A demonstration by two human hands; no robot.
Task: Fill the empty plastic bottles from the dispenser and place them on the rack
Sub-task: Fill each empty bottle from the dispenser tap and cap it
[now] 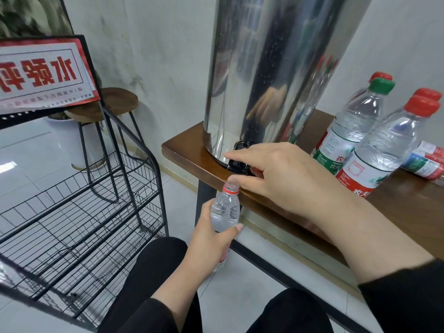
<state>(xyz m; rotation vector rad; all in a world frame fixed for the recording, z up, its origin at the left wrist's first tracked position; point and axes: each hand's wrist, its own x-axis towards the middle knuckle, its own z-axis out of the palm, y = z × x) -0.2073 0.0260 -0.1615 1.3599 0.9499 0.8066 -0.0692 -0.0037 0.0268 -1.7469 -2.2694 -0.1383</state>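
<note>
A tall shiny steel dispenser (pixel 264 75) stands on a brown wooden table (pixel 187 150), its black tap (pixel 240 159) at the table's edge. My left hand (pixel 211 239) grips an uncapped clear plastic bottle (pixel 225 212) upright, its mouth right under the tap. My right hand (pixel 271 174) rests on the tap, index finger stretched over its top and the other fingers curled beside it. A black wire rack (pixel 79 212) with slanted shelves stands to the left, nothing on the shelves in view.
Several capped bottles stand on the table right of the dispenser, one with a green cap (pixel 348 123), one with a red cap (pixel 386 145), another lying down (pixel 425 162). A red-and-white sign (pixel 43 73) tops the rack. A wooden stool (pixel 108 106) stands behind. My knees are below.
</note>
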